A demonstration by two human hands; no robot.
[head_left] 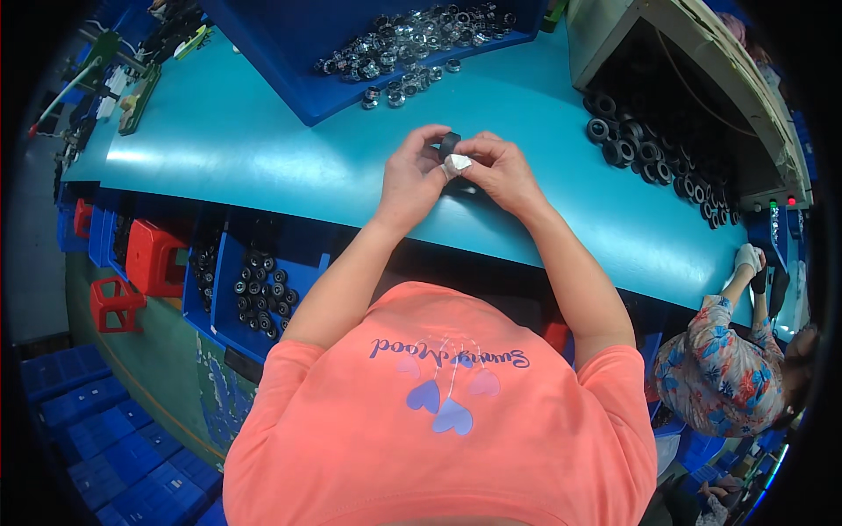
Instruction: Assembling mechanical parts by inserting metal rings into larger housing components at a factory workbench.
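Note:
In front of my chest, over the blue-green tabletop, my two hands meet with their fingers closed. Between the fingertips sits a small black ring (450, 143), gripped by my left hand (410, 180) on one side and by my right hand (504, 174) on the other. A whitish wrapped or faceted piece (456, 164) shows where the thumbs come together; whether it covers a thumb or is held, I cannot tell. A dark shadow falls on the table below the hands.
A blue bin (307, 103) holds clear, shiny round parts, with several spilled at its edge. Black rings (649, 153) pile up beside a pale machine housing (605, 35) at right. A co-worker's gloved hand (748, 258) is at far right. Red stools (156, 259) stand at left.

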